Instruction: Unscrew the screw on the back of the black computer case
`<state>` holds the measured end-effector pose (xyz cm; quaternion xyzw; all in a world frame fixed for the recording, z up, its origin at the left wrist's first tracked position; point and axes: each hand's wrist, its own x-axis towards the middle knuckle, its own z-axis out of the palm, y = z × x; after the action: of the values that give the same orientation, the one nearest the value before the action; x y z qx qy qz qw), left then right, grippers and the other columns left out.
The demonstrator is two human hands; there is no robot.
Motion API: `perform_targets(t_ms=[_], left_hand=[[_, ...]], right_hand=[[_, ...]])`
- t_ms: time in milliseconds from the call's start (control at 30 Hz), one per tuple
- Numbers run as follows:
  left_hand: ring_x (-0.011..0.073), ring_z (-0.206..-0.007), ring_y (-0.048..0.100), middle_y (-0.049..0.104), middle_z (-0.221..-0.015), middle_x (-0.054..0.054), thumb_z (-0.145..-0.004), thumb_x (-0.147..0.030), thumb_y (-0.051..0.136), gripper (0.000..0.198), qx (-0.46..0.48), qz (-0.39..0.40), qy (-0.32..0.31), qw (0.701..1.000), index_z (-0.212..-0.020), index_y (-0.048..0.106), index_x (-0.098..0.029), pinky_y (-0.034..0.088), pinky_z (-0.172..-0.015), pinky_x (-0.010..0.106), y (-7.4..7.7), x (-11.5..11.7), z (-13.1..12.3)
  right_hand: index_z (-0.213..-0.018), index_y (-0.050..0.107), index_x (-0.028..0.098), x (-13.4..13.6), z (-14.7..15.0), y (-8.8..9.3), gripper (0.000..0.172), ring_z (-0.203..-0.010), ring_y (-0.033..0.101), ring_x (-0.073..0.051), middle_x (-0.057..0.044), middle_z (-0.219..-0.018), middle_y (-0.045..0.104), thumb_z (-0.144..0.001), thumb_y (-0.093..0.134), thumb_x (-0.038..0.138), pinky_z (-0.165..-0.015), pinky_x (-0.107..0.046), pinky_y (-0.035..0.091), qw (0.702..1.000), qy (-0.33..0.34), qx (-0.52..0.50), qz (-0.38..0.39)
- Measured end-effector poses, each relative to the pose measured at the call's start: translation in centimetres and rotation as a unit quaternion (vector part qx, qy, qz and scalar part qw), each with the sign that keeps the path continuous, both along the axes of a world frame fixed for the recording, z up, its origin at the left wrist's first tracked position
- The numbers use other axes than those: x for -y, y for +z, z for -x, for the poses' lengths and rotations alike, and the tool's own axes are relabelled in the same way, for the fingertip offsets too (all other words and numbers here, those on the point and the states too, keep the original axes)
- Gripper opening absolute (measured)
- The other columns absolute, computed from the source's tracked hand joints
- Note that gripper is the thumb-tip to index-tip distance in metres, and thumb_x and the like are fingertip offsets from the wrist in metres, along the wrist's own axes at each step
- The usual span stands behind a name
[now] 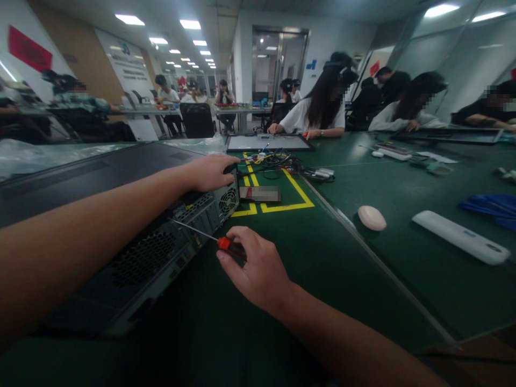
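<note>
A black desktop computer case (133, 166) lies on its side at the left, its rear panel with vents and slots facing me. My left hand (212, 172) grips its far rear corner, fingers over the top and thumb down by the rear panel. In my right hand (258, 266) is a screwdriver (223, 243) with a red and dark handle, held between thumb and fingers. Its thin metal shaft points left, and the tip meets the rear panel near the slot covers. Whether a screw sits at the tip is too small to tell.
Beyond the case lie a small box (264, 194), yellow tape lines (288, 207) and tangled cables (278, 159). To the right are a pale mouse (371, 217), a long white device (459, 236) and a blue bundle (492, 207). Several people work at tables, one across from me (322, 107).
</note>
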<state>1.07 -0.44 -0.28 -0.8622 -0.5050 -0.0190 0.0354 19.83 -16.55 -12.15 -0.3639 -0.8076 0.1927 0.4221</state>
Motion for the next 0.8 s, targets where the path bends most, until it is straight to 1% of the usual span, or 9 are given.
perform_targets(t_ms=[133,200,300,467,633,800], left_hand=[[0.0335,-0.149,0.057,0.064,-0.16,0.011,-0.091,-0.043,0.049,0.079,0.011,0.005,-0.006,1.0,-0.167,0.049,-0.023,0.041,-0.128,0.047,0.03,-0.05,0.05],[0.0343,-0.149,0.057,0.064,-0.16,0.012,-0.09,-0.043,0.05,0.08,0.013,0.005,-0.006,1.0,-0.167,0.049,-0.022,0.041,-0.128,0.048,0.04,-0.08,0.07],[0.0341,-0.149,0.057,0.062,-0.161,0.015,-0.091,-0.044,0.048,0.08,0.01,0.004,-0.005,1.0,-0.167,0.049,-0.018,0.041,-0.128,0.047,0.03,-0.13,0.06],[0.0325,-0.149,0.057,0.065,-0.159,0.01,-0.092,-0.045,0.048,0.077,0.008,0.002,-0.007,1.0,-0.167,0.049,-0.024,0.041,-0.128,0.047,0.0,-0.21,0.11],[0.0344,-0.149,0.057,0.062,-0.162,0.016,-0.091,-0.044,0.048,0.08,0.004,0.0,-0.007,1.0,-0.166,0.049,-0.015,0.041,-0.128,0.047,0.0,-0.14,0.11],[0.0339,-0.148,0.058,0.066,-0.158,0.01,-0.09,-0.043,0.05,0.079,0.018,0.002,-0.007,1.0,-0.166,0.05,-0.025,0.041,-0.128,0.05,-0.03,-0.09,0.1]], right_hand=[[-0.115,0.065,0.023,-0.04,-0.11,0.22,0.01,-0.093,0.075,-0.021,-0.007,-0.107,0.077,-0.105,0.063,0.026,-0.082,-0.035,0.06,1.0,0.001,0.018,0.001],[-0.114,0.065,0.022,-0.04,-0.13,0.33,0.009,-0.093,0.075,-0.021,-0.008,-0.107,0.076,-0.105,0.062,0.024,-0.081,-0.035,0.06,1.0,0.004,0.016,-0.002],[-0.115,0.065,0.022,-0.03,-0.13,0.38,0.009,-0.093,0.075,-0.021,-0.008,-0.107,0.076,-0.106,0.063,0.024,-0.081,-0.035,0.06,1.0,0.002,0.015,-0.004],[-0.115,0.065,0.022,0.02,-0.21,0.4,0.01,-0.092,0.074,-0.022,-0.007,-0.106,0.076,-0.106,0.064,0.026,-0.08,-0.035,0.059,1.0,-0.001,0.025,-0.004],[-0.114,0.065,0.022,0.0,-0.15,0.29,0.009,-0.092,0.075,-0.022,-0.007,-0.106,0.077,-0.106,0.063,0.025,-0.08,-0.034,0.059,1.0,0.002,0.016,-0.004],[-0.115,0.066,0.021,-0.05,-0.05,0.23,0.01,-0.093,0.075,-0.022,-0.008,-0.106,0.077,-0.106,0.064,0.026,-0.082,-0.035,0.06,1.0,0.001,0.009,-0.004]])
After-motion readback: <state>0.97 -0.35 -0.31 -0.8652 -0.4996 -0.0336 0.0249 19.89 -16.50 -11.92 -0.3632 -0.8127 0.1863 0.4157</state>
